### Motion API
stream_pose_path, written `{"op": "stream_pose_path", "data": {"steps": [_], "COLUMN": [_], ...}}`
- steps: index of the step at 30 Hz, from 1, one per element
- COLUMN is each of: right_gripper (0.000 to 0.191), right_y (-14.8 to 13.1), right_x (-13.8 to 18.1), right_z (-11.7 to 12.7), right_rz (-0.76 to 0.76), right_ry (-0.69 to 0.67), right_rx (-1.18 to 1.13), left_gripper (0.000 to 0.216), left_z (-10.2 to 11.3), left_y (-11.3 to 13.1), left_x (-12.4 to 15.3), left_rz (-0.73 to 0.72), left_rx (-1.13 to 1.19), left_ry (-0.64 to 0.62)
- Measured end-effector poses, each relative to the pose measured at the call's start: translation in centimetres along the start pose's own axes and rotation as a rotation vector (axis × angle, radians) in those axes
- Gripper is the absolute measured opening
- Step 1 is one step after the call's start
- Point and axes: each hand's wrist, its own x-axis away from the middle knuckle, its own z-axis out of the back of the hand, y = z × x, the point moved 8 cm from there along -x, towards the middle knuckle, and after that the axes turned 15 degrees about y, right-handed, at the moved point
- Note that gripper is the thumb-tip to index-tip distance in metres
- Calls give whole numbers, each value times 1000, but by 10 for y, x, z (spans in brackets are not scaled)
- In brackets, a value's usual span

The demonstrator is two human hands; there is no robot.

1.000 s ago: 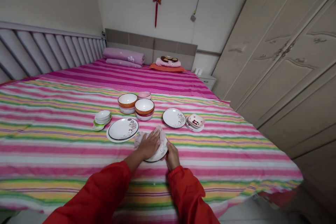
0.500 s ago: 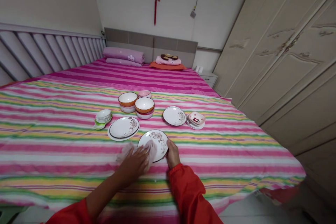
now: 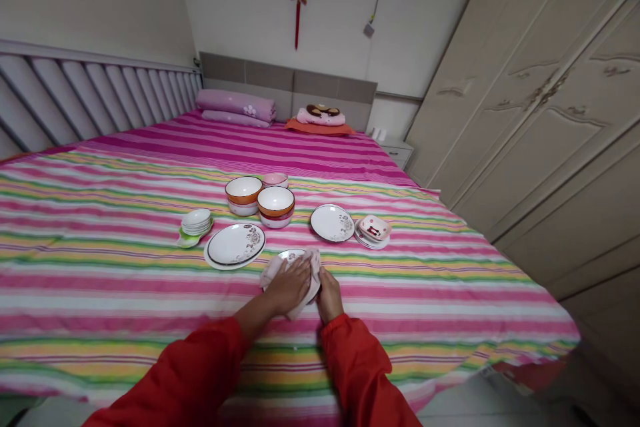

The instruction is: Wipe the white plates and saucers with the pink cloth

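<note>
A white plate (image 3: 291, 253) with a dark rim and brown flower print lies mostly covered on the striped cloth cover. My left hand (image 3: 290, 283) presses a pale pink wiping cloth (image 3: 315, 261) over the plate's face, fingers stretched over the fabric. On the plate's right edge, my right hand (image 3: 329, 295) grips the rim, with the thumb towards the top. Left of it rests another flowered plate (image 3: 233, 245), stacked on a second white one. A third flowered plate (image 3: 331, 222) sits beyond my right hand.
Behind the plates stand orange-and-white bowls (image 3: 276, 202) and a pink bowl (image 3: 275, 179). Small white bowls (image 3: 196, 217) are stacked on a green dish at left. A square patterned dish (image 3: 375, 227) sits on small plates at right. Wardrobe doors (image 3: 545, 120) line the right side.
My left hand has slid the cloth right and slightly up across the plate, covering most of its flower print. My right hand keeps its hold on the rim.
</note>
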Motion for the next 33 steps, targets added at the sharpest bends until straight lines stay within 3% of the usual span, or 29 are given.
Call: {"op": "stream_pose_path", "data": {"steps": [5,11,14,19,25,29,33], "right_gripper": [41,42,43,41,38,39,42], "right_y": [2,-3,-3,-6,-7,-4,3], "right_x": [2,6,7,8,3,-1,-1], "right_z": [-1,-3,-4,-6,-3,-1,-2], "right_rz": [-1,5,-13,-11,17,36,-4], "right_ry": [-25,-22,-9,-17,-28,-30,-34], "right_rx": [21,18,-6,-43,-63,-75,-11], "left_gripper": [50,46,46,46,48,49,52], "left_z": [9,22,23,9,1,-1,-1], "left_y": [-30,-52,-48,-15,18,11,-11], "left_x": [-2,35,60,84,55,19,-3], "left_rz": [131,183,162,6,-146,-82,57], "left_rx": [-71,-175,-173,-75,-8,-12,-29], "left_ry": [14,76,93,40,31,58,52]}}
